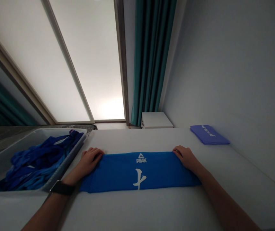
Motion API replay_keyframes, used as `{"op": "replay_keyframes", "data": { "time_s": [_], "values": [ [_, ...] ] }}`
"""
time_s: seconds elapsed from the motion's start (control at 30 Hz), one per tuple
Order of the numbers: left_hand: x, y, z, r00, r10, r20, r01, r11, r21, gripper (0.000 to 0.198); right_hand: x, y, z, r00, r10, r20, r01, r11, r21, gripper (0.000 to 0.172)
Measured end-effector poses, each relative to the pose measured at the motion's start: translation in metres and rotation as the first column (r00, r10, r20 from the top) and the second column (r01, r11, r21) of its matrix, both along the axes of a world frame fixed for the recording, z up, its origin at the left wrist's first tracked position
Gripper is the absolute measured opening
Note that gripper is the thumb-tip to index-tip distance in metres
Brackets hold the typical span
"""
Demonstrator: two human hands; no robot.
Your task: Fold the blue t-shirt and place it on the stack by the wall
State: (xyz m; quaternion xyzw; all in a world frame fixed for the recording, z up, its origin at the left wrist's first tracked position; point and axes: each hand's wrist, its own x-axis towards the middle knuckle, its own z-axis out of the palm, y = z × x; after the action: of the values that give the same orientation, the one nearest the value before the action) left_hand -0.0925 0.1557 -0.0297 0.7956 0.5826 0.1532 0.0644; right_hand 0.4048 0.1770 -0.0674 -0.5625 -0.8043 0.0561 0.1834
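On white tabletop (137, 211), lower centre of frame, gripping folded blue PEAK garment (158, 170) by its far corners with left hand (89, 162) and right hand (187, 158) nearly closed, holding it flat between them.

1 head-worn view, forward and downward, close above a white table (137, 210)

Blue cloth (161, 170), one; white triangular emblem and "PEAK" lettering above a white character. Folded to a long, flat strip, lying crosswise on the table (137, 211), emblem near far edge.
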Motion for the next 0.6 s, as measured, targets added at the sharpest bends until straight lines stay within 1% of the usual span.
{"op": "replay_keyframes", "data": {
  "time_s": [0.1,0.17,0.23,0.3,0.4,0.47,0.53,0.6],
  "values": [
    [-0.001,-0.001,0.001,0.999,-0.009,-0.035,0.01,1.0,0.028,0.034,-0.004,-0.003,0.006,0.998,-0.011,0.07,0.006,0.998,0.062,0.026],
    [0.002,-0.001,0.006,0.999,-0.013,-0.033,0.014,0.998,0.053,0.034,-0.01,-0.006,0.012,0.996,-0.011,0.092,0.001,0.994,0.113,0.027],
    [0.01,-0.002,0.014,0.999,-0.025,-0.021,0.027,0.996,0.089,0.035,-0.022,-0.01,0.02,0.995,0.017,0.094,-0.029,0.992,0.123,0.028],
    [0.026,-0.002,0.023,0.998,-0.068,-0.018,0.069,0.991,0.115,0.035,-0.04,-0.013,0.03,0.991,0.097,0.095,-0.105,0.991,0.079,0.028],
    [0.061,0.0,0.031,0.979,-0.201,-0.037,0.204,0.973,0.109,0.034,-0.074,-0.014,0.044,0.969,0.222,0.105,-0.225,0.974,0.021,0.027],
    [0.086,0.002,0.031,0.96,-0.272,-0.062,0.278,0.955,0.105,0.033,-0.095,-0.013,0.05,0.96,0.258,0.112,-0.26,0.966,0.004,0.026],
    [0.108,0.005,0.027,0.937,-0.334,-0.107,0.344,0.935,0.093,0.03,-0.112,-0.01,0.053,0.956,0.268,0.121,-0.269,0.963,-0.009,0.026],
    [0.123,0.006,0.023,0.928,-0.347,-0.139,0.359,0.93,0.077,0.028,-0.122,-0.008,0.051,0.955,0.262,0.137,-0.262,0.965,-0.022,0.024]
  ]
}}
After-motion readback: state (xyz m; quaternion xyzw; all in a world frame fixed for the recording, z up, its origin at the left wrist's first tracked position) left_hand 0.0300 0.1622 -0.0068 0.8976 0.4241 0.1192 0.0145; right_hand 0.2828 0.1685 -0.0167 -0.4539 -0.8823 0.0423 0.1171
